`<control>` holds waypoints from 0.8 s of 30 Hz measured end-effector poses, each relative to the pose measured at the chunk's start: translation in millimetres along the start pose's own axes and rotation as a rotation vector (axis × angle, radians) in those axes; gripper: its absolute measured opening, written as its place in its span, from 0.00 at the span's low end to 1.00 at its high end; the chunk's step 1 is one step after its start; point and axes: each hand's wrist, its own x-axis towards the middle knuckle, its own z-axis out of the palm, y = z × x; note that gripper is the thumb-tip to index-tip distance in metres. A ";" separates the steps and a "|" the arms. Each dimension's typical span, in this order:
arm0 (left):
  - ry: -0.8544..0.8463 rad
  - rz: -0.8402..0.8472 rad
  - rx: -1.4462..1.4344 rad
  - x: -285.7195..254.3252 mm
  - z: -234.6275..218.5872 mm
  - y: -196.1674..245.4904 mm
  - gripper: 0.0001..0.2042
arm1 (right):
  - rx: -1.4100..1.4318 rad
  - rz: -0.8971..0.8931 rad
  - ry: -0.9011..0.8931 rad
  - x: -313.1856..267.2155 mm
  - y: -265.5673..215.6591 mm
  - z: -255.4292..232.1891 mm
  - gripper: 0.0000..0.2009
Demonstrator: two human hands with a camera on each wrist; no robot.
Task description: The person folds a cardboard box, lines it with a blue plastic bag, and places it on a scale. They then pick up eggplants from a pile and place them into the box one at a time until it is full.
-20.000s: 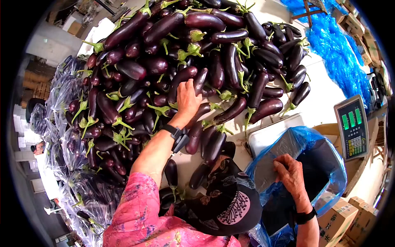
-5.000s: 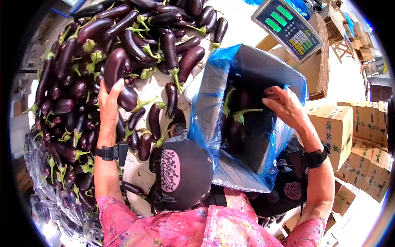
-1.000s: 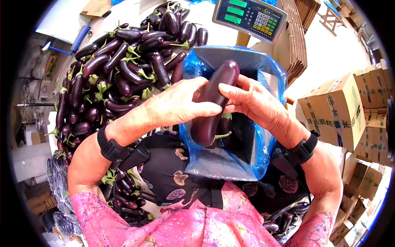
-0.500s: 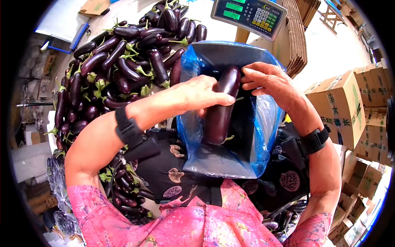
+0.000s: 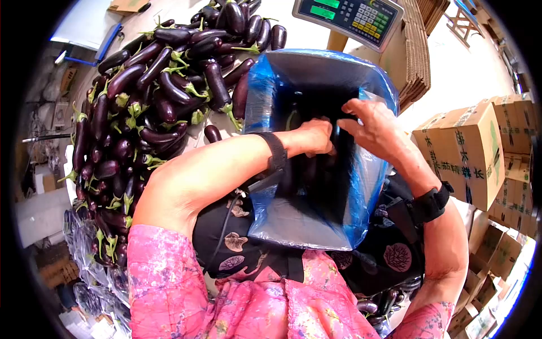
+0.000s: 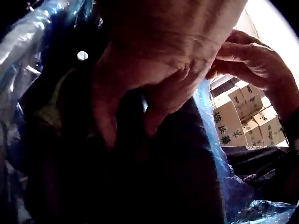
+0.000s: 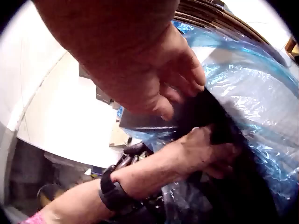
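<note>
My left hand (image 5: 316,137) reaches down into the box lined with blue plastic film (image 5: 259,116). In the left wrist view its thumb and fingers point down, a dark gap between them; I cannot tell whether they hold an eggplant there. Beside them a green eggplant stem (image 6: 55,105) shows in the shadow. Most of the box's contents are lost in darkness. My right hand (image 5: 377,127) hovers at the box's right side, fingers loosely bent and holding nothing. The right wrist view has it above the left hand (image 7: 198,151).
A large heap of eggplants (image 5: 164,96) covers the table left of the box. Behind the box stands a scale display (image 5: 351,20), with stacked flat cardboard (image 5: 412,62) beside it. Printed cartons (image 5: 463,152) are piled on the right. Clear plastic bags (image 5: 93,271) lie at lower left.
Over the last second, the left hand carries a large eggplant from above the box down into it, where the eggplant is lost in shadow. The right hand lets go of that eggplant and draws aside rightward.
</note>
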 end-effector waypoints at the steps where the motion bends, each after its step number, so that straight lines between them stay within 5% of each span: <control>1: -0.041 0.033 -0.012 -0.6 -3.5 -2.5 0.24 | -0.074 -0.056 0.019 -2.0 2.4 8.1 0.13; 3: -0.117 0.105 -0.043 4.5 -20.7 -7.9 0.25 | -0.218 -0.099 -0.017 -4.8 6.2 26.2 0.10; 4: -0.297 0.147 -0.093 9.6 -44.0 -14.7 0.26 | -0.325 -0.141 -0.032 -7.1 5.5 32.9 0.09; 8: -0.142 0.363 -0.544 -110.6 -154.8 -41.6 0.28 | -0.615 -0.179 -0.286 -9.3 -12.0 52.3 0.16; 12: 0.311 0.213 -0.546 -210.9 -175.8 -132.1 0.26 | -0.727 -0.229 -0.363 -8.6 3.9 74.5 0.33; 17: 0.384 -0.277 -0.670 -231.2 -21.3 -349.6 0.28 | -0.804 -0.206 -0.417 -17.1 21.5 85.3 0.40; 19: 0.501 -0.327 -0.189 -212.5 57.3 -410.9 0.30 | -0.803 -0.184 -0.435 -17.7 20.7 88.9 0.41; 24: 0.581 -0.546 -0.139 -178.4 146.0 -396.6 0.25 | -0.814 -0.189 -0.445 -15.3 20.7 87.7 0.40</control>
